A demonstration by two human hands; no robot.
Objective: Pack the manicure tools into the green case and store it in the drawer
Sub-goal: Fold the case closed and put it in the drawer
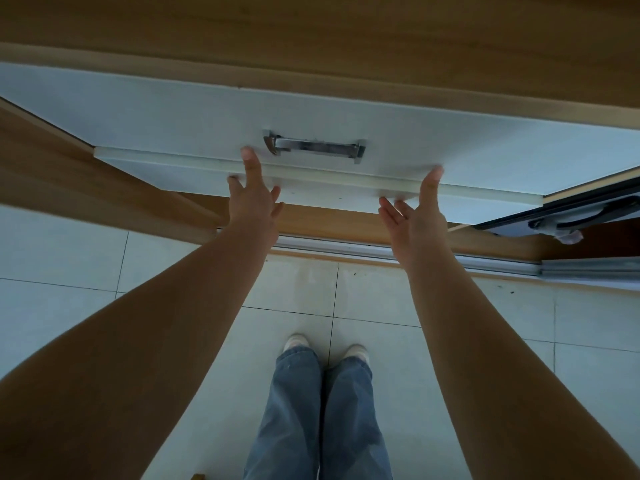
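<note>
The white drawer front (173, 123) sits under a wooden tabletop, with a chrome handle (315, 147) at its middle. My left hand (252, 195) reaches up with straight, spread fingers, its fingertips touching the drawer front just left of the handle. My right hand (419, 206) is also flat and straight, its fingertips at the drawer's lower edge to the right of the handle. The drawer looks closed or nearly so; its inside is hidden. The green case and the manicure tools are not in view.
A wooden tabletop (311, 36) spans the top. A second white panel (156, 171) lies below the drawer. A dark part with a black handle (581, 220) sits at the right. A metal rail (346, 249) runs along the pale tiled floor (69, 271). My legs (318, 410) stand below.
</note>
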